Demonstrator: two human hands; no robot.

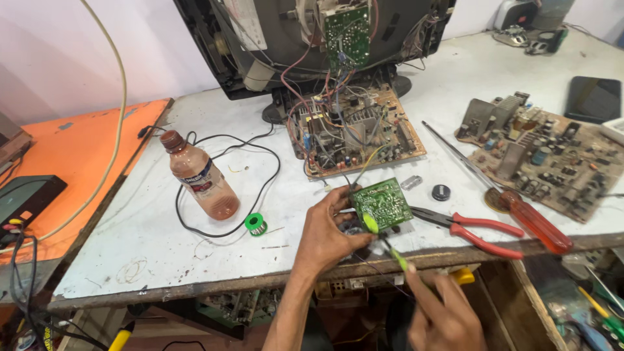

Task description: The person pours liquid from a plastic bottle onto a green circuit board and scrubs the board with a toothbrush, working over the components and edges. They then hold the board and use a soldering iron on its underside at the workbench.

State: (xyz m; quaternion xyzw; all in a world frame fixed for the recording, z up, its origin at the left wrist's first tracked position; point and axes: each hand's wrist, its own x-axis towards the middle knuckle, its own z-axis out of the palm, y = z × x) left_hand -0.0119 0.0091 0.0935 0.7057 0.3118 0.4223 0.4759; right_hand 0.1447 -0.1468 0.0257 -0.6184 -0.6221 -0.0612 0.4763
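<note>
My left hand [328,234] grips a small green circuit board [385,203] by its lower left edge, holding it tilted above the front edge of the white workbench [156,240]. My right hand [445,312], low at the bottom of the view, holds a thin tool with a yellow-green shaft [389,246] whose tip touches the board's lower corner. Thin wires trail from the board toward the larger brown circuit board [357,133] behind it.
An opened television chassis [312,39] stands at the back. A plastic bottle [201,179], a solder spool [256,225], red-handled pliers [474,231], a red-handled screwdriver [513,208] and a second brown board [546,153] lie around. An orange table [71,149] is at left.
</note>
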